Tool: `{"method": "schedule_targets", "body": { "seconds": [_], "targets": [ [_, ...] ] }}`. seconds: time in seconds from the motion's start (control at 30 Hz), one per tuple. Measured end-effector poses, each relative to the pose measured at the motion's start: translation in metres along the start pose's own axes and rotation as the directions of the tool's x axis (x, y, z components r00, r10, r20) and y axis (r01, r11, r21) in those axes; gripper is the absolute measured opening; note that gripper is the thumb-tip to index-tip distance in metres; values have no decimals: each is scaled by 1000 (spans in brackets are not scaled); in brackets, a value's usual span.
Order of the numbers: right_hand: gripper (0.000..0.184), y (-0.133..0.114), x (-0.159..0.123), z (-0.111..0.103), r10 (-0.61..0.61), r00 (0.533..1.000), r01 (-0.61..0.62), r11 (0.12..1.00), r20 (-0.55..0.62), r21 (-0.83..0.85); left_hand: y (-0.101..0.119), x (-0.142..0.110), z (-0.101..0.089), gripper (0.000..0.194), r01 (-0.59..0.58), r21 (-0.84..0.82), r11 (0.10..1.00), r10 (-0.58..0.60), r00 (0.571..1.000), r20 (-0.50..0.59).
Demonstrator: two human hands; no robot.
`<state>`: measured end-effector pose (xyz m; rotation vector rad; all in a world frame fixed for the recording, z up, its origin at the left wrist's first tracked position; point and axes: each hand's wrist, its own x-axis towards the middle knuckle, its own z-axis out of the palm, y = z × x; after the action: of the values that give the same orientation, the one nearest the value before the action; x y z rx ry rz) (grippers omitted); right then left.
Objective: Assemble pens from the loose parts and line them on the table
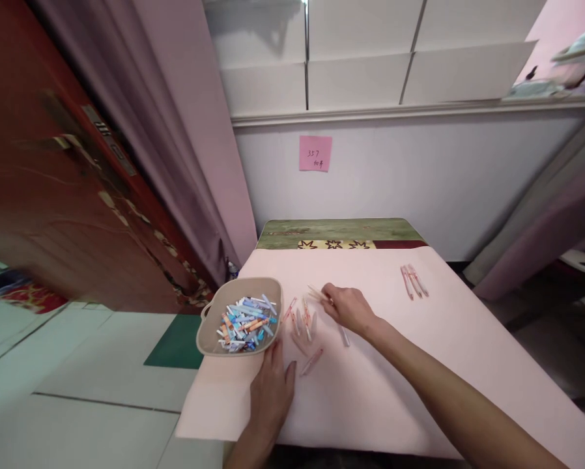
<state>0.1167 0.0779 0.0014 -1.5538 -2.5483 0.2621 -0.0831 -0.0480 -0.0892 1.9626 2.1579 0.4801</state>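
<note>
Pink-covered table (449, 312). Right hand (348, 306) pinches a few pale sticks (315, 294), blurred. Left hand (271, 384): fingers apart, at the bin's near edge; can't tell if touching. Loose pens (307, 320) lie between bin (208, 331) and right hand. Three pens (413, 281) sit side by side, right. Best: light pinch, ends even, wrist clear of strays.

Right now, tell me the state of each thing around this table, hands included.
Bin: upright, open-topped, part-filled.
Bin pieces: jumbled.
Loose pieces: scattered beside the bin.
Grouped pieces: side by side.
Right hand: closed on pale pieces.
Left hand: open, by the bin; contact unclear.
Note: stuck up.
</note>
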Motion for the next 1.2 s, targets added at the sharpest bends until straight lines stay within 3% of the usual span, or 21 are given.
{"method": "schedule_targets", "body": {
  "seconds": [0.13, 0.23, 0.33, 0.43, 0.57, 0.67, 0.87, 1.2],
  "targets": [
    [25, -55, 33, -18, -65, 997, 68, 995, -44, 76, 9, 5, 0, 49, 79, 0, 997, -78, 994, 81],
    [28, -77, 59, -18, -140, 989, 146, 977, -49, 152, 15, 8, -2, 51, 121, -5, 993, -119, 984, 134],
    [33, -67, 77, -1, -30, 997, 46, 973, -73, 226, 16, 8, -3, 51, 106, -17, 994, -103, 988, 117],
    [36, -49, 87, 29, 60, 998, -52, 977, -34, 208, 12, 7, 0, 51, 79, -23, 997, -77, 994, 80],
    [30, -46, 94, 69, -10, 1000, 8, 978, 6, 208, 5, 7, 8, 49, 53, -46, 998, -52, 998, 25],
    [28, -54, 94, 85, -81, 997, 78, 971, 3, 226, 4, 8, 10, 51, 44, -63, 997, -42, 999, 31],
    [23, -49, 82, 92, -154, 988, 151, 950, -10, 272, 5, 11, 7, 53, 45, -114, 992, -41, 998, 42],
    [20, -1, 45, 77, -113, 993, 105, 959, 17, 262, 10, 7, 0, 45, -120, -211, 970, 138, 988, 74]
  ]
}}
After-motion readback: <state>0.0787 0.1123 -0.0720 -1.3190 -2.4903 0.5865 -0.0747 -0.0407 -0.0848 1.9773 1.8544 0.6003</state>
